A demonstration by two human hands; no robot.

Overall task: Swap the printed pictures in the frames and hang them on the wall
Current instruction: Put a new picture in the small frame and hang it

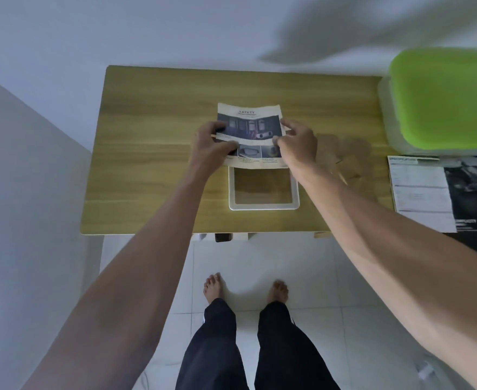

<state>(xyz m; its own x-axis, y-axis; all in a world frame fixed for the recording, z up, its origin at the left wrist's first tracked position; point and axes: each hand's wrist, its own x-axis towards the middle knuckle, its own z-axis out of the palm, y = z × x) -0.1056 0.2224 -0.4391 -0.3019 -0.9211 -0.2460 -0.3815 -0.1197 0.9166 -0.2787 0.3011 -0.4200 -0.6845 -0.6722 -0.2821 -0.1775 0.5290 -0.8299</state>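
The printed "SAFETY" paper sheet (250, 128) is pinched at its side edges by the left hand (210, 144) and right hand (297, 143). It is held just beyond the empty white rectangular frame (264, 205) on the wooden counter (153, 164), its long axis in line with the frame's.

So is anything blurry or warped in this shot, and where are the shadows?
Head view: wide-angle bending bows the table edges; the green-lidded box is smeared; a big soft shadow crosses the wall; the printed picture text is mostly unreadable.

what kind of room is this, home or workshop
Probably a room in a home, not a workshop: a small wooden table against a plain white wall, a pale tiled floor, and the person stands barefoot.
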